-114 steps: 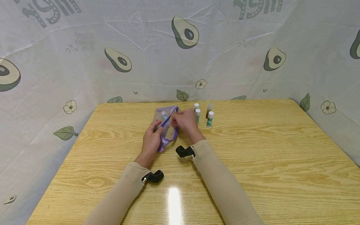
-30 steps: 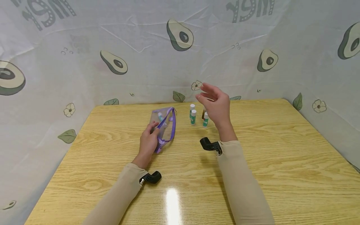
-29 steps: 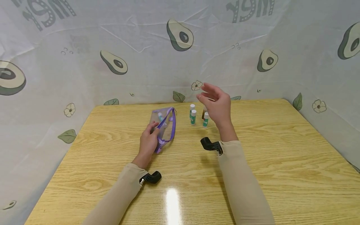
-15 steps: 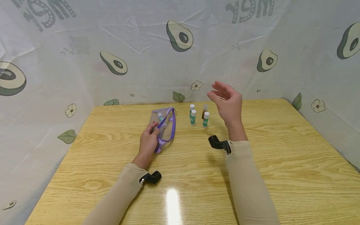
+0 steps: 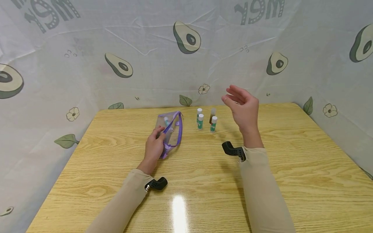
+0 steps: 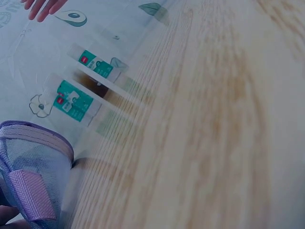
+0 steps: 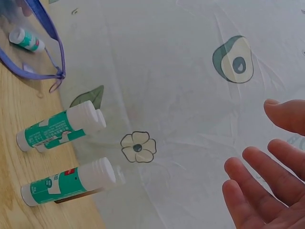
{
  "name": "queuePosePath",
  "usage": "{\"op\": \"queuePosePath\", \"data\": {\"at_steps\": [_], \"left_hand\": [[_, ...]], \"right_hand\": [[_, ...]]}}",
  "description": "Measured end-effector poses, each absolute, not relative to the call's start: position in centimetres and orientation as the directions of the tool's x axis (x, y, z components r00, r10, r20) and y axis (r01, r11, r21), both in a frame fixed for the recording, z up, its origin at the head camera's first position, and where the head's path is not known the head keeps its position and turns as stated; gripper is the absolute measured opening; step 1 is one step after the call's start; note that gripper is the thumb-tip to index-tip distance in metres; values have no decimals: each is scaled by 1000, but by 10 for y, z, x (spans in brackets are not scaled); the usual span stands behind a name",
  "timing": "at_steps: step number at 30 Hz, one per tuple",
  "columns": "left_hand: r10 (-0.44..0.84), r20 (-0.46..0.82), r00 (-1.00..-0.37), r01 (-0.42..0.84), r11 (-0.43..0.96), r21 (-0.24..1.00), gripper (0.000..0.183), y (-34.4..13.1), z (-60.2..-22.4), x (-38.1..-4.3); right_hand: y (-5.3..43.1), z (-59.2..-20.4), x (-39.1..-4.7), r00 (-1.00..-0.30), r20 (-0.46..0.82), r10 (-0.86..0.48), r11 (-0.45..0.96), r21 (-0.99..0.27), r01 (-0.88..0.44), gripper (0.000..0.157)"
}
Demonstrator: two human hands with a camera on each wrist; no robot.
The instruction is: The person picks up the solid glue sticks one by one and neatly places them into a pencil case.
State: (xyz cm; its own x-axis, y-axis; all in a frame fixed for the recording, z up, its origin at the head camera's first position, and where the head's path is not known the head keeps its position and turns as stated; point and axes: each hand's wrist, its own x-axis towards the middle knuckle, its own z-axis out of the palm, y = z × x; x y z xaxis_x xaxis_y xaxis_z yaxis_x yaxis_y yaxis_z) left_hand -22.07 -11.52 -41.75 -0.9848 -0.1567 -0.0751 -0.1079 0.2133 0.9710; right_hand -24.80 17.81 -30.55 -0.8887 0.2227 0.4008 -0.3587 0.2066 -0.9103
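Observation:
My left hand (image 5: 153,147) grips the near left edge of a see-through mesh zipper pouch (image 5: 179,131) with purple trim, its mouth gaping to the right. Inside lies a white-capped glue stick (image 7: 27,40) with a green label. To the right of the pouch stand three similar glue sticks (image 5: 200,123), white caps upward. Behind the right-hand one is a brown tube (image 5: 212,118) with a translucent top. My right hand (image 5: 246,111) hangs in the air to their right, holding nothing, thumb and fingers spread apart in the right wrist view.
The wooden table (image 5: 192,181) runs to a white cloth backdrop (image 5: 151,74) printed with avocados, leaves and flowers, close behind the glue sticks. Black wrist mounts (image 5: 157,183) stick out from both beige sleeves.
Earlier my right hand was at the pouch's mouth; it has since lifted off and drifted right past the glue sticks, uncovering the brown tube. The left hand keeps hold of the pouch.

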Motion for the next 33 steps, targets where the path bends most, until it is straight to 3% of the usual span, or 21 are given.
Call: {"op": "queuePosePath", "data": {"at_steps": [12, 33], "left_hand": [[-159, -84, -984, -115, 199, 973, 43, -115, -417, -220], [-155, -80, -985, -113, 220, 969, 44, -116, -417, -220]], "right_hand": [[177, -324, -251, -894, 398, 206, 178, -913, -366, 49], [181, -377, -271, -969, 224, 109, 123, -970, -210, 50]]}}
